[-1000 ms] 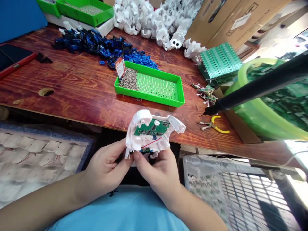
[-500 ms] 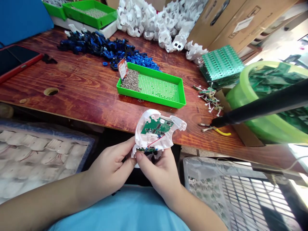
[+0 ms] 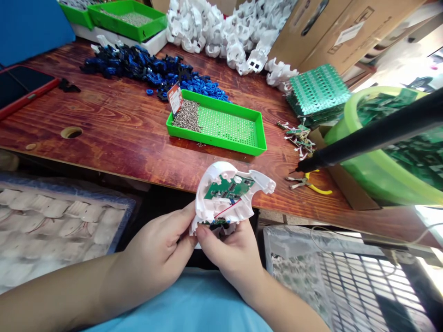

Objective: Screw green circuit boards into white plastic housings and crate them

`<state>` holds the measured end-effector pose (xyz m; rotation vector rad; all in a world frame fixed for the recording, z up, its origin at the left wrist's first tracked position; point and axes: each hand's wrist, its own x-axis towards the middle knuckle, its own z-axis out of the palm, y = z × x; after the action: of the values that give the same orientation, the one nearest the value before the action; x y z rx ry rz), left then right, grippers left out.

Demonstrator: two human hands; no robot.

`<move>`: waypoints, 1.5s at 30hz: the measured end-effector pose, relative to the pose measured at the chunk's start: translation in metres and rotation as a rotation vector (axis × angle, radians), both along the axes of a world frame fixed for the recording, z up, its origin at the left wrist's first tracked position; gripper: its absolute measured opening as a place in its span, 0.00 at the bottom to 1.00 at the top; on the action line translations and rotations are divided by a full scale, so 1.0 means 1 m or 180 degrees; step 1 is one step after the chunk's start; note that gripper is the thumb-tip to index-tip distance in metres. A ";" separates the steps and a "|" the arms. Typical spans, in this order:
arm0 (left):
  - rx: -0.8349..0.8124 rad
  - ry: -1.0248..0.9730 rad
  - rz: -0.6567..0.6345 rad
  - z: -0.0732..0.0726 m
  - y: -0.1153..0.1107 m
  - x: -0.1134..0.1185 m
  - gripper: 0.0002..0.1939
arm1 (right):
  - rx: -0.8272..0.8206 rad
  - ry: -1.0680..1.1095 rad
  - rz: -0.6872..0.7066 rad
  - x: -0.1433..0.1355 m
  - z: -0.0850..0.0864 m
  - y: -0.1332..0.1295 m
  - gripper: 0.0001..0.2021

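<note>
A white plastic shell (image 3: 206, 210) is held up between both hands, just in front of the table's front edge. Inside it show a green circuit board (image 3: 229, 188), a red wire and, lower down, part of another small board. My left hand (image 3: 159, 244) grips the shell's lower left side, fingers closed on it. My right hand (image 3: 231, 251) holds it from below, thumb pressed at the lower edge and fingers partly hidden behind. Beyond the shell lies a green tray (image 3: 216, 143) with small screws (image 3: 187, 114) heaped at its left end.
Blue and black parts (image 3: 145, 67), white shells (image 3: 221, 32) and stacked green boards (image 3: 320, 90) lie behind. A black rod (image 3: 374, 131) reaches in from the right, above yellow-handled pliers (image 3: 318, 189) and a green tub (image 3: 391, 173). Left below is a box of white parts (image 3: 55, 221).
The shell has moved slightly down and right and is tilted a little differently. The black rod's tip has shifted left and up. Both hands still hold the shell.
</note>
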<state>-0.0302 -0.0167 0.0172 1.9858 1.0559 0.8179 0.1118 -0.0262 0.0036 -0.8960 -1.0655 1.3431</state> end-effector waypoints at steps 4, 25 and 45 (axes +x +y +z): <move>-0.0170 -0.0145 0.0029 -0.002 -0.001 0.000 0.22 | 0.0087 -0.0180 -0.0058 0.000 -0.004 -0.002 0.08; -0.1779 -0.1538 0.0328 -0.015 0.001 0.007 0.21 | -0.0175 -0.0713 0.0065 0.023 -0.006 -0.003 0.11; -0.1568 -0.1440 0.0292 -0.012 0.006 0.008 0.18 | -0.0515 -0.0352 0.0365 0.022 0.000 -0.001 0.12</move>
<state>-0.0227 -0.0108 0.0057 1.2738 0.9658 0.8982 0.1334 -0.0275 0.0033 -1.0518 -1.1186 1.5060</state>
